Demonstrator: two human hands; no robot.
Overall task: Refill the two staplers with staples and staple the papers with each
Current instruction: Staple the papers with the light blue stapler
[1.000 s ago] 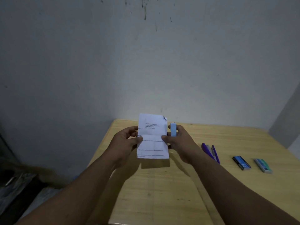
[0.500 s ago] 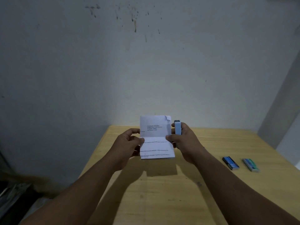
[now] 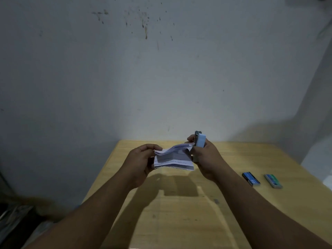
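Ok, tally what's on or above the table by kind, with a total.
Staplers: 1, light blue, in the right hand
Paper bundles: 1, held by the left hand
Staple boxes: 2, blue and green
Total: 4

Plenty of bare table (image 3: 179, 221) toward the near edge. Only clutter is two staple boxes, dark blue (image 3: 251, 179) and teal (image 3: 273, 180), side by side by the right edge. Wall (image 3: 161, 78) blocks the far edge.

printed lines on the papers (image 3: 173, 159) – blurred, nothing legible anywhere
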